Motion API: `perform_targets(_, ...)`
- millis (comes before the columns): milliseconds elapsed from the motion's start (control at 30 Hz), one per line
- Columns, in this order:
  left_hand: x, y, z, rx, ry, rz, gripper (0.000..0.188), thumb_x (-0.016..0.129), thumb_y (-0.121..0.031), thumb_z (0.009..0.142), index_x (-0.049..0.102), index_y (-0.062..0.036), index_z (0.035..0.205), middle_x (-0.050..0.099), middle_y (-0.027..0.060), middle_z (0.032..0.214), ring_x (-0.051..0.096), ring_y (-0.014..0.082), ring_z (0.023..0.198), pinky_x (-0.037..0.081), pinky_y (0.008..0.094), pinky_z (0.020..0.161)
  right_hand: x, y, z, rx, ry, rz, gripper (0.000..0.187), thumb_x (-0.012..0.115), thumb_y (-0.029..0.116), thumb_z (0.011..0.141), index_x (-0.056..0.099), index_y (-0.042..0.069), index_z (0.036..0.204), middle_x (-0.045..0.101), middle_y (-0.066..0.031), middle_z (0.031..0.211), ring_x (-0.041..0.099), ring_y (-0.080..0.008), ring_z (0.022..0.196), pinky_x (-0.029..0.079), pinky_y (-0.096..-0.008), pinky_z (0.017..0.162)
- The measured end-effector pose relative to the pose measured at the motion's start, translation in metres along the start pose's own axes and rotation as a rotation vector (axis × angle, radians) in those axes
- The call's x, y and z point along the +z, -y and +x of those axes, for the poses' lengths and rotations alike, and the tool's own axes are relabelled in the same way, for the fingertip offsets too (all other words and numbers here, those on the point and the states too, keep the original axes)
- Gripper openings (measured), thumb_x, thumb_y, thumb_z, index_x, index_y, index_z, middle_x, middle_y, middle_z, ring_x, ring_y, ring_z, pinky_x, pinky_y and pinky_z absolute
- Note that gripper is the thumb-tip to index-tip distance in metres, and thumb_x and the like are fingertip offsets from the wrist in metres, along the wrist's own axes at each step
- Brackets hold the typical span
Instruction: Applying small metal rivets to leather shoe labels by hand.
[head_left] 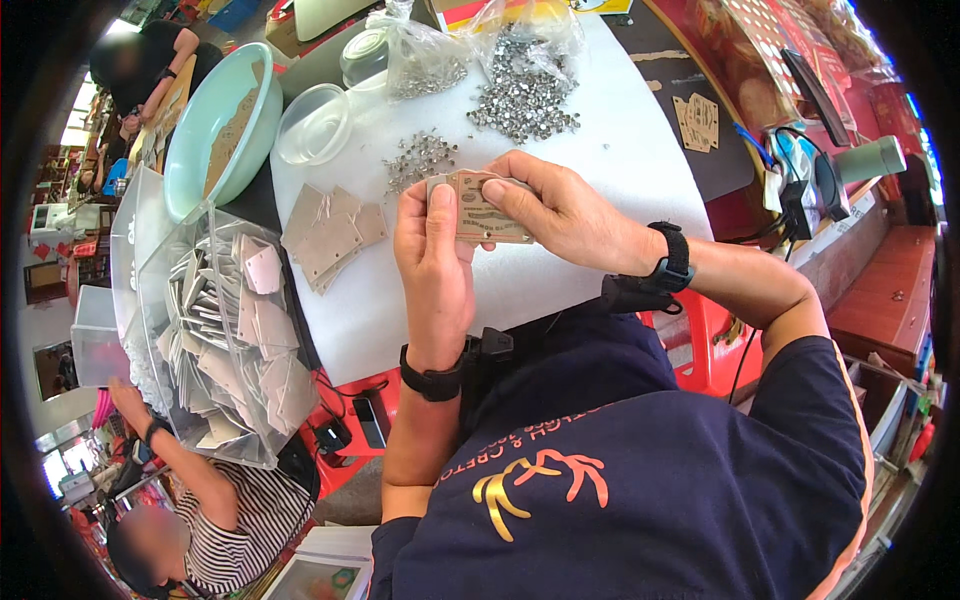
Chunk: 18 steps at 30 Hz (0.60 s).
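A thin brown printed card point(482, 212) is held up over the white tabletop point(380, 330). My left hand point(437, 245) grips its left end, thumb on top. My right hand point(570, 212) pinches the right part between thumb and fingers. Whether it is one card or a small stack, I cannot tell. Just left of my hands lies a loose pile of greyish cards with small corner holes point(332, 238). Beyond my hands is a small heap of shiny metal pieces point(420, 158), too small to name. A larger heap point(525, 95) spills from a plastic bag.
At left, a transparent bin point(215, 445) holds many cards; behind it stands a pale green basin point(178, 165). A round plastic tub point(315, 125) sits at the table's far left. Two printed cards point(697, 122) lie on the dark surface at right. Two other people work at left.
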<state>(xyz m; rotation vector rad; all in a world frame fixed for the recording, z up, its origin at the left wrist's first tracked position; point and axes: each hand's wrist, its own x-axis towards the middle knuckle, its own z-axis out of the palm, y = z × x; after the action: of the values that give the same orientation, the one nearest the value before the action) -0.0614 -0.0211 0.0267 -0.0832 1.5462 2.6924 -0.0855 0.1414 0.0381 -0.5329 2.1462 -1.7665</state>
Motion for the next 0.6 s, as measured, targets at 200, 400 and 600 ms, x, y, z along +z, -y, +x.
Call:
perform_targets(200,-0.001,-0.005,-0.006,0.012,-0.027,-0.018,0.022,0.053,-0.018,0.101,0.051,-0.0042,0.117,0.064,0.0051,0.100,0.061,0.0100,0.081,0.048,0.0271,0.064,0.005,0.000,-0.001,-0.015,-0.073,0.048,0.030,0.050,0.025,0.101,0.057,-0.004,0.105,0.063,-0.0174,0.083,0.058,-0.0193,0.076,0.048,-0.0353,0.068)
perform_targets(400,-0.010,0.001,-0.008,0.019,0.006,0.003,0.020,0.056,-0.016,0.098,0.056,-0.0046,0.115,0.065,0.0052,0.104,0.061,0.0102,0.088,0.048,0.0273,0.070,0.004,-0.005,-0.005,-0.031,-0.058,0.042,0.029,0.049,0.025,0.101,0.057,-0.003,0.106,0.062,-0.0160,0.082,0.058,-0.0187,0.076,0.047,-0.0351,0.068)
perform_targets(600,-0.030,0.005,-0.013,-0.059,-0.040,0.022,0.019,0.059,-0.013,0.096,0.058,-0.0043,0.113,0.065,0.0070,0.109,0.063,0.0149,0.099,0.050,0.0308,0.089,0.011,-0.017,-0.001,-0.039,-0.017,-0.133,0.030,0.049,0.027,0.103,0.057,0.000,0.113,0.062,-0.0109,0.085,0.056,-0.0148,0.079,0.047,-0.0323,0.069)
